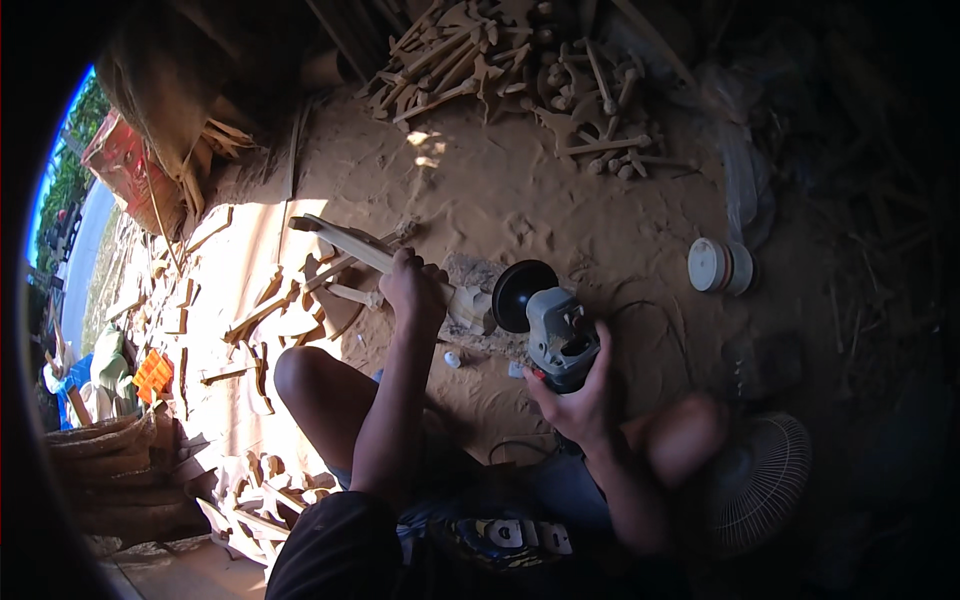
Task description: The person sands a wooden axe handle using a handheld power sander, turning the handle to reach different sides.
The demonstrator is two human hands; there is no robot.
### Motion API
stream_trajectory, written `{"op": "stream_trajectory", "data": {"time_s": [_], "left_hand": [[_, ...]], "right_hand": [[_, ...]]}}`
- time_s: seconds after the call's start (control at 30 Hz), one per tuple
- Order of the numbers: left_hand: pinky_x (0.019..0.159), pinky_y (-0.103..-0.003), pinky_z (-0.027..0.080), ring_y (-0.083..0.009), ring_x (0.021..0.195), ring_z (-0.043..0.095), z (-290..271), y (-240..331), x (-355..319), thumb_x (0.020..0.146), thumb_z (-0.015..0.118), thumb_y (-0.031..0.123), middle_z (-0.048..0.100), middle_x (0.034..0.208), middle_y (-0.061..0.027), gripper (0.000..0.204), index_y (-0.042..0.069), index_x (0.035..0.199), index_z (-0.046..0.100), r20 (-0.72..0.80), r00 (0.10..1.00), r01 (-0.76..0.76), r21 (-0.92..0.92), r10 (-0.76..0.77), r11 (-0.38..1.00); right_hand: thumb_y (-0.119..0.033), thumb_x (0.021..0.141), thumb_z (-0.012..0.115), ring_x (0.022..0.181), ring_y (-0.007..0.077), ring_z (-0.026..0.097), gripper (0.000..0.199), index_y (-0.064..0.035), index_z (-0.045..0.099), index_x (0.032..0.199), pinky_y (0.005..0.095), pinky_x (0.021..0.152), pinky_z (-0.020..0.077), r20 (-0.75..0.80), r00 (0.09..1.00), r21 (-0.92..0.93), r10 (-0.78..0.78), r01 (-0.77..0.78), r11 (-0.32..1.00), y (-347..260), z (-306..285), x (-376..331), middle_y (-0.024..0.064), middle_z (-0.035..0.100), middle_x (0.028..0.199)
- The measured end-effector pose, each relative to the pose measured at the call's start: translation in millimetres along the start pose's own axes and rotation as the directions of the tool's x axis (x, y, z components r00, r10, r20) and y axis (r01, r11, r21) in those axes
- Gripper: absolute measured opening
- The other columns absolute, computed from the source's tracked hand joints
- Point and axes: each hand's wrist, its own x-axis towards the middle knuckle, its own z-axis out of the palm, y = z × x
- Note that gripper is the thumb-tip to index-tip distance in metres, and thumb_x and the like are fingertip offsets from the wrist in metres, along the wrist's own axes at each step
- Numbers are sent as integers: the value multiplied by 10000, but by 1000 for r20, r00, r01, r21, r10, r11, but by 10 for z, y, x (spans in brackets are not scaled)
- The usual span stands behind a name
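Centre frame: your left hand point(412, 285) grips one carved wooden piece point(375, 255); your right hand point(580, 395) grips one angle grinder point(555, 330), one black disc point(520, 295).

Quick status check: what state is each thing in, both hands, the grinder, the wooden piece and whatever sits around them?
Left hand: closed around the wooden piece.
Wooden piece: held slanted, far end up to the left, near end by the disc.
Right hand: gripping the angle grinder's body.
Angle grinder: held up, black disc facing the wood; spinning or not, cannot tell.
White roll: lying on the sawdust.
Fan: lying on the ground.
Carved wooden parts: heaped.
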Motion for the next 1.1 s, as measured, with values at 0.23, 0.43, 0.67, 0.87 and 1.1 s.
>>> {"op": "stream_trajectory", "data": {"time_s": [0.23,0.43,0.67,0.87,1.1], "left_hand": [[438,-314,367,-108,450,386,12,-1,-63,956,558,71,353,628,30,258,132,754,410,23,1000,-8,36,7,999],[431,-316,366,-112,455,408,45,-7,-45,962,557,85,365,616,29,275,133,736,408,3,999,-51,72,51,996],[447,-288,387,-90,481,423,-120,71,162,987,561,90,378,620,46,221,124,789,469,66,998,-1,12,0,1000],[450,-252,397,-86,492,429,-195,34,309,1012,577,119,389,615,60,167,134,868,495,255,927,301,-62,-276,952],[515,-275,441,-109,503,477,-202,-239,263,1026,589,172,471,635,45,255,121,788,512,467,843,-53,566,-268,823]], "right_hand": [[-258,792,901,1079,383,700,934,60,363,1486,461,930,560,-6,1000,-11,2,-2,1000,6,5,22,263,649,1219],[-246,784,911,1091,398,693,964,53,350,1509,466,947,557,22,989,-105,-145,147,984,94,24,29,270,638,1254],[-187,815,900,1072,276,674,915,39,336,1499,404,941,554,-105,994,1,1,-1,1000,-1,-38,60,199,620,1231],[-126,807,886,1006,184,661,776,13,427,1416,350,898,558,-231,960,261,156,-93,961,-216,-380,212,127,626,1204],[-158,826,863,1051,178,628,731,19,455,1406,362,911,545,-286,910,258,301,-230,939,-25,-829,201,126,594,1220]]}}
